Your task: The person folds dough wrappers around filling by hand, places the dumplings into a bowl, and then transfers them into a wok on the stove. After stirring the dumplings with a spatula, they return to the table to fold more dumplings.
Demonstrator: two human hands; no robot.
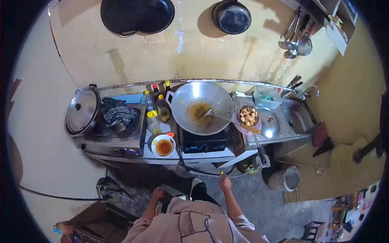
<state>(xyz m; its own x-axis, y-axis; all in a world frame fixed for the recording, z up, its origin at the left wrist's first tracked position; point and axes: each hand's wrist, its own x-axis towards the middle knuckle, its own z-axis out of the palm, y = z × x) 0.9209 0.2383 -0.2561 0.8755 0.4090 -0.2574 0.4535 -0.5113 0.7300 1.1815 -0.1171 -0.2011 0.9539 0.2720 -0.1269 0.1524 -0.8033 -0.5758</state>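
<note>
My right hand [225,183] is closed in front of the stove, with a small yellow object [221,173] showing at its top; its kind is too small to tell. Low by my left leg hangs my left hand [158,193], fingers loosely apart and nothing seen in them. Beyond both hands, a large wok [184,115] sits on a black single-burner stove [204,143], with brownish liquid in its bottom. A wooden-handled spatula [223,118] rests in the wok, its handle reaching over the right rim. Left of the stove stands a white bowl of reddish-brown sauce [163,147].
Several bottles [163,109] stand left of the wok. A lidded pot [83,111] and a cloth [118,111] are on the left stove. To the right are a strainer of browned chunks [248,116] over a pink bowl, and a sink [298,117]. A bucket [289,178] stands on the floor.
</note>
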